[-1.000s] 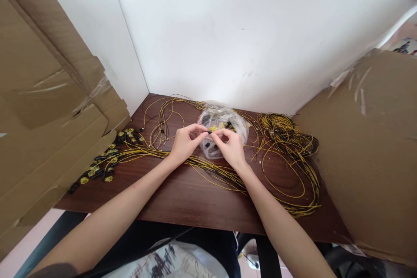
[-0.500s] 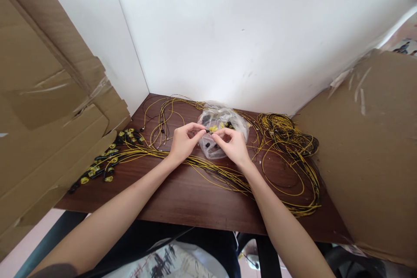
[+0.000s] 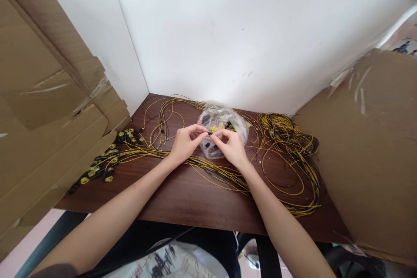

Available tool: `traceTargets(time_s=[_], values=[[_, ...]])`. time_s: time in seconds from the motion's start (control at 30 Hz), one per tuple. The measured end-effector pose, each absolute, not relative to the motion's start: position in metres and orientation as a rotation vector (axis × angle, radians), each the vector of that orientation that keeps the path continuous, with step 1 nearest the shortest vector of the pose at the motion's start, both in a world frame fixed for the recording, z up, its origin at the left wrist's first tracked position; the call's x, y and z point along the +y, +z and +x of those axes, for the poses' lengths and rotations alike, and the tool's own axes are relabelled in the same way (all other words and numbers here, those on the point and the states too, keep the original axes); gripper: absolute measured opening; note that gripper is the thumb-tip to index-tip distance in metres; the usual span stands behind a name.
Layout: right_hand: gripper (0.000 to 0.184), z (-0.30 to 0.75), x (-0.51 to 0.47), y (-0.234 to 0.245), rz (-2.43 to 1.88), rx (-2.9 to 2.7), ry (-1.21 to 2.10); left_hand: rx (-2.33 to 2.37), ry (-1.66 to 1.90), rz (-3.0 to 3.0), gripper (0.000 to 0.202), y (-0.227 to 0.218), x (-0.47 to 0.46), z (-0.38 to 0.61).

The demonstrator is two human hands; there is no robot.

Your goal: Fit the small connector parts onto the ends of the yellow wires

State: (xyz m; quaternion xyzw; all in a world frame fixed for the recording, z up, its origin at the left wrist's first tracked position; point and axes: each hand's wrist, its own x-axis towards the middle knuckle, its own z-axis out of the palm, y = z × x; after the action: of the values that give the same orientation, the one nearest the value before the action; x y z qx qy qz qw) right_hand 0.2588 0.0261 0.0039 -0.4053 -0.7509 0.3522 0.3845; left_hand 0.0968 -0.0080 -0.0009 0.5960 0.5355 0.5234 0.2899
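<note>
My left hand (image 3: 188,141) and my right hand (image 3: 230,142) meet over a clear plastic bag (image 3: 215,153), fingertips pinched close together. Between them is a small black part (image 3: 209,133), mostly covered by the fingers. The left thumb and forefinger grip its left side. On its right side my right fingertips are closed; whether they hold the same part or a second small piece I cannot make out. Inside the bag lie small yellow pieces (image 3: 213,128) and black pieces (image 3: 207,144).
Yellow and black wires (image 3: 215,169) run across the brown table (image 3: 182,200) below my wrists. Their black and yellow connectors (image 3: 109,160) cluster at the left. A tangled wire coil (image 3: 286,134) lies right. Cardboard panels (image 3: 365,147) flank both sides; a white wall (image 3: 228,43) stands behind.
My right hand has shifted slightly left, and the fingertips of both hands are now closer together around the black part. The wires and bag look the same.
</note>
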Motion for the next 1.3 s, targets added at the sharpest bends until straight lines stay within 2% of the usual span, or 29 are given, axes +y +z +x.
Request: traceTargets(time_s=[0.93,1.3], values=[[0.018,0.2565,0.0237,0.0036,-1.017,-1.923,0.874,1.329,1.415,1.497,0.021,0.0054,-0.009,0.0975],[0.013,0.2541,0.02,0.009,-0.99,-1.96,0.812,1.375,1.444,1.512,0.02,0.0044,-0.0088,0.097]])
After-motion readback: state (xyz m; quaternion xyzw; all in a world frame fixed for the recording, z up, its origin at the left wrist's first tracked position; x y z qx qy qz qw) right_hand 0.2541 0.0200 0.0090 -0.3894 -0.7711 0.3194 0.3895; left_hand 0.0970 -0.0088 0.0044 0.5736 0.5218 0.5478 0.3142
